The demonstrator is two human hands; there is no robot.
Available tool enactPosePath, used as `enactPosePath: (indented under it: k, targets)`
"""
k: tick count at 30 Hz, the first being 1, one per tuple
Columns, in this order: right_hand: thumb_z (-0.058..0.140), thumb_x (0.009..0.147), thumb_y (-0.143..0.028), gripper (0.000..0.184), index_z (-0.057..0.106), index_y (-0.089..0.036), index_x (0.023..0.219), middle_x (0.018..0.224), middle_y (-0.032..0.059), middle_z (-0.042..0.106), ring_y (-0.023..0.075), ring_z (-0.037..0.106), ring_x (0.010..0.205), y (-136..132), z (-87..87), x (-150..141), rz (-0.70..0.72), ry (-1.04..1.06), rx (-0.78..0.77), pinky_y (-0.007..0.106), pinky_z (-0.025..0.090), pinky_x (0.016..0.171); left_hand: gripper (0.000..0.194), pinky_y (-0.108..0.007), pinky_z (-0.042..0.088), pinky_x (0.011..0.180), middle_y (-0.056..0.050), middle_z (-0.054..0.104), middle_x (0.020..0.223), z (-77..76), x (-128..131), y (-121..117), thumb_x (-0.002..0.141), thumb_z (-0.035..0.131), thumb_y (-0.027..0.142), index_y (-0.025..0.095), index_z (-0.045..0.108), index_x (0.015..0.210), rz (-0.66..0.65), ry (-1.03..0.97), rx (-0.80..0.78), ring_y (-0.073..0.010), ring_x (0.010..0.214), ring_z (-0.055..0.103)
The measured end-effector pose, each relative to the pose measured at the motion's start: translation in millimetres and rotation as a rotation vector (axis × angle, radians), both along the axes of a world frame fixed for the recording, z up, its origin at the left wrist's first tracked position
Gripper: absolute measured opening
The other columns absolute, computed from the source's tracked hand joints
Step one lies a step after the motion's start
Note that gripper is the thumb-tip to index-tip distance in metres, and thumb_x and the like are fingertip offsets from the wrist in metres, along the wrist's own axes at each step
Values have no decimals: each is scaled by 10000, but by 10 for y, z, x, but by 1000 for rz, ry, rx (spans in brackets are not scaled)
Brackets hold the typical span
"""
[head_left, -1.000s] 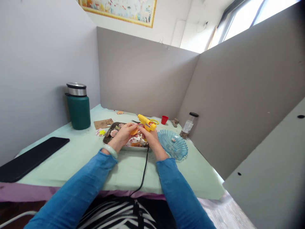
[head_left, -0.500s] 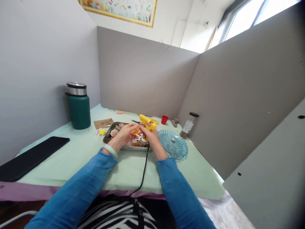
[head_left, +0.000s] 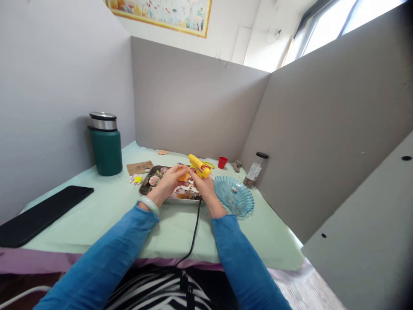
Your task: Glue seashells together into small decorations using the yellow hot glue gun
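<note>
My left hand (head_left: pixel 170 181) pinches a small flat orange piece (head_left: pixel 184 175), perhaps a shell or cutout; its exact kind is too small to tell. A yellow hot glue gun (head_left: pixel 200 167) is in my right hand (head_left: pixel 204 185), its black cord (head_left: pixel 195 226) running down over the table's front edge. The fingertips of both hands almost meet at the orange piece. Beneath them lies a metal tray (head_left: pixel 174 200) holding shells and small pieces, partly hidden by my hands. A blue ribbed glass plate (head_left: pixel 243 202) stands just right of my right wrist, with one tiny piece on it.
A green bottle (head_left: pixel 106 150) and a black flat pad (head_left: pixel 45 215) are on the left. Behind the tray lie a brown card (head_left: pixel 140 167), a yellow star (head_left: pixel 138 179) and yellow-handled scissors (head_left: pixel 209 164). Toward the right are a red cup (head_left: pixel 222 162) and a jar (head_left: pixel 256 170). Grey partitions (head_left: pixel 200 99) enclose the table.
The orange piece has turned slightly in my left fingers, showing more of its face. My right hand and the glue gun have shifted only a little.
</note>
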State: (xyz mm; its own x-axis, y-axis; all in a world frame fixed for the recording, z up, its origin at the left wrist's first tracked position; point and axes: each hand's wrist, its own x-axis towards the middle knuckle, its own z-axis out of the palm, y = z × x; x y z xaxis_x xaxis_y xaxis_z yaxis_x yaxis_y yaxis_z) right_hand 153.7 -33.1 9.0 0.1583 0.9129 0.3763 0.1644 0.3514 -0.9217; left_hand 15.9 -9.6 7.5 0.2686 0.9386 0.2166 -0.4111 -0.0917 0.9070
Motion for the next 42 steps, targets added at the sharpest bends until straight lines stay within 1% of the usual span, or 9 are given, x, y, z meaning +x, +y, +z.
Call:
enactPosePath:
  k: [6, 9, 13, 18, 26, 31, 35, 38, 42]
  targets:
    - [628, 747, -337, 143, 609, -195, 750, 592, -15, 577, 130, 544, 532, -41, 44, -17, -12, -45, -3, 242, 427, 504, 315, -257, 540, 508, -43, 645, 805, 12, 12, -4, 660, 826, 244, 132, 626, 876, 18, -32, -5, -143, 644, 622]
    - [619, 743, -343, 151, 614, -192, 758, 581, -16, 579, 131, 547, 536, -33, 41, -14, -28, -59, 0, 234, 423, 496, 325, -247, 536, 541, -50, 658, 788, 13, 5, 2, 600, 857, 198, 111, 650, 834, -1, -54, -15, -130, 630, 615]
    - [629, 738, -346, 157, 611, -190, 723, 562, -17, 578, 123, 547, 532, -22, 35, -12, 11, -69, -29, 226, 422, 503, 339, -228, 526, 595, -59, 674, 770, -23, -11, 46, 534, 883, 147, 95, 674, 795, -1, -73, -54, -121, 637, 623]
    - [650, 741, -358, 168, 632, -191, 729, 576, -13, 598, 117, 544, 515, -7, 34, -7, 15, -43, -77, 225, 404, 482, 381, -221, 516, 584, -66, 686, 858, -60, -18, 69, 558, 893, 194, 118, 684, 868, 41, -76, -30, -123, 676, 637]
    - [659, 749, -354, 171, 653, -184, 739, 570, -20, 599, 111, 546, 520, 0, 42, -14, -41, -69, -80, 214, 407, 487, 380, -221, 539, 588, -75, 691, 877, -51, -33, 61, 568, 907, 293, 126, 704, 842, 40, -28, -49, -128, 700, 638]
    - [697, 731, -475, 301, 678, -176, 757, 588, -13, 622, 86, 489, 445, 79, -32, 56, 88, -26, -69, 211, 381, 434, 410, -213, 525, 575, -78, 695, 878, -47, -40, 64, 562, 911, 314, 120, 689, 846, 106, -40, -46, -126, 692, 639]
    - [675, 732, -563, 391, 660, -172, 710, 552, -8, 616, 66, 412, 378, 122, -46, 153, 182, 54, -65, 208, 344, 389, 444, -212, 513, 570, -48, 682, 809, -21, -38, 42, 526, 925, 307, 119, 665, 833, 185, -45, -45, -113, 653, 620]
    - [669, 728, -589, 416, 661, -174, 723, 513, -11, 600, 65, 386, 356, 111, -21, 199, 221, 70, -77, 211, 313, 370, 449, -210, 514, 582, -34, 672, 767, -15, -40, 44, 505, 931, 314, 122, 644, 791, 237, -54, -43, -115, 657, 623]
    - [678, 715, -583, 405, 639, -179, 726, 521, -14, 606, 64, 361, 340, 101, -15, 214, 237, 101, -79, 221, 290, 362, 464, -220, 523, 577, -47, 688, 828, -30, -54, 71, 494, 930, 298, 127, 642, 814, 290, -86, -43, -135, 696, 642]
